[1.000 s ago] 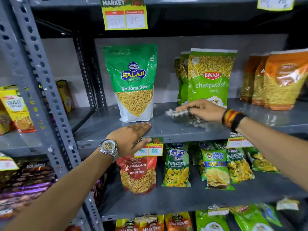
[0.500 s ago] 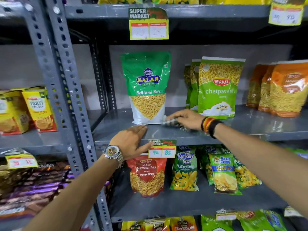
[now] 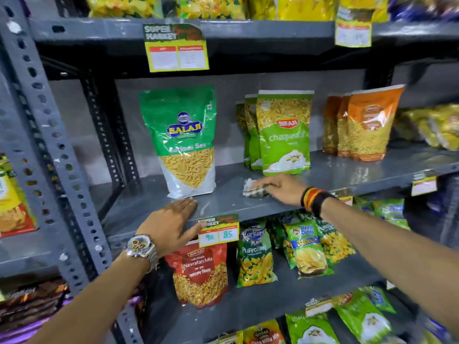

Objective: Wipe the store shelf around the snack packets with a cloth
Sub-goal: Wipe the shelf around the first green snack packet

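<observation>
One cloth [image 3: 255,190], two hands.

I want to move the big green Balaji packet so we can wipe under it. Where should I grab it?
Grab the Balaji packet by its flat top edge, coming from the front and above. It stands upright on the shelf with open space above and on both sides, and the top is probably thinner to pinch than the bulging bottom.

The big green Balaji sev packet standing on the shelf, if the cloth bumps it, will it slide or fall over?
The Balaji packet stands tall on a narrow base, so a bump high up would probably tip it. It stands alone on the shelf, so nothing would catch it. Its glossy film on the smooth painted metal suggests a low nudge would slide it easily.
</observation>
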Motion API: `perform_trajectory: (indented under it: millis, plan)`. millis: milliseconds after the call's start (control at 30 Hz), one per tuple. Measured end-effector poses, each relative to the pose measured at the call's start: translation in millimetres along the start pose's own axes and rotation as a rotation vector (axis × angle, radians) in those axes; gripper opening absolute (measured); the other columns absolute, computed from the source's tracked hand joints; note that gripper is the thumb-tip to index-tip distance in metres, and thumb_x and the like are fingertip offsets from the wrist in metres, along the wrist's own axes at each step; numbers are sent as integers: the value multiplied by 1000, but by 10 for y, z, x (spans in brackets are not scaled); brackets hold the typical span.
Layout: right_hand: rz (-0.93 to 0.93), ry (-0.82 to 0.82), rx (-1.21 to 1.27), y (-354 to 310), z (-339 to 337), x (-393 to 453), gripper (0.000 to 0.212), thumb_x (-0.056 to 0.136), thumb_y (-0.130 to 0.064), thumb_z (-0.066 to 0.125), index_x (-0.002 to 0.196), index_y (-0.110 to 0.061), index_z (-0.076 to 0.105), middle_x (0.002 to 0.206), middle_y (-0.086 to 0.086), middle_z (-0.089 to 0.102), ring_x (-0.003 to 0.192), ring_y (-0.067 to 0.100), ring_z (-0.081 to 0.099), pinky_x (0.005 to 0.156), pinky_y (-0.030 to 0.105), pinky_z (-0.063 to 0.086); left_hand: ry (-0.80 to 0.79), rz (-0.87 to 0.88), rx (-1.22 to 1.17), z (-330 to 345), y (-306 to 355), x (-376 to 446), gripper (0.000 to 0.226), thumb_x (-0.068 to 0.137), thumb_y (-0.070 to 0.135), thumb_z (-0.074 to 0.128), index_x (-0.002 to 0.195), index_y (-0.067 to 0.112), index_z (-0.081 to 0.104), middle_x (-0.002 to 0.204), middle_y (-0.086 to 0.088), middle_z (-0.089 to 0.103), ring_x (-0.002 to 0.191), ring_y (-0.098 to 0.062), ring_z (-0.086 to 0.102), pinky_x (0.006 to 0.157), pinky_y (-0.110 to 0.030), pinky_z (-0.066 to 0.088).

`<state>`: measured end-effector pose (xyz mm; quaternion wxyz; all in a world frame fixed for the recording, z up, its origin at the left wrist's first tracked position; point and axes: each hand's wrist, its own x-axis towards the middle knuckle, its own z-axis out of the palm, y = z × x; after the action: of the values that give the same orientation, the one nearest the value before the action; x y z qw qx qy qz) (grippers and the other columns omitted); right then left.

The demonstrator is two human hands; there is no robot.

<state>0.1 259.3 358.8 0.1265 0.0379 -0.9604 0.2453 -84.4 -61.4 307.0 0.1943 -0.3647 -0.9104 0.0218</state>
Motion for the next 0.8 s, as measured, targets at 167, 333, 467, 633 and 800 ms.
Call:
perform_trajectory:
  millis: [167, 333, 467, 633, 800]
  plan:
    - [-140, -181, 182, 285, -389, -172, 43, 99, -10, 42, 115, -33, 74, 46, -3, 47, 35, 9, 27, 40, 21, 24, 4, 82, -23, -52, 196, 181, 86, 93, 77, 13, 156, 23, 38, 159, 1, 45, 142, -21, 48, 112, -38, 45]
    - [-1, 167, 354, 767, -879, 194, 43, 99, -2, 41, 120, -20, 73, 64, 10, 56, 40, 21, 35, 45, 22, 29, 27, 128, -4, -106, 588, 612, 84, 95, 73, 20, 154, 16, 40, 158, -6, 48, 141, -25, 50, 113, -40, 45]
    - [-67, 177, 300, 861, -900, 577, 41, 96, 0, 43, 121, -14, 73, 45, -2, 53, 30, 5, 31, 35, 16, 27, -19, 119, 19, -113, 897, 876, 85, 95, 71, 17, 156, 16, 38, 159, -6, 46, 143, -24, 48, 116, -38, 41]
    - [-273, -47, 94, 876, -521, 821, 38, 92, 1, 46, 115, -8, 75, 52, -21, 63, 48, -14, 57, 48, 3, 40, -84, 82, 16, -18, 1003, 935, 88, 95, 76, 13, 160, 20, 29, 162, -3, 41, 144, -24, 46, 117, -37, 39]
    - [-313, -269, 58, 1082, -429, 774, 44, 98, -8, 43, 134, -25, 62, 107, -1, 78, 85, 15, 72, 77, 30, 56, -116, 59, 21, -1, 1019, 942, 86, 96, 76, 15, 162, 21, 21, 165, -3, 35, 149, -21, 39, 121, -37, 32]
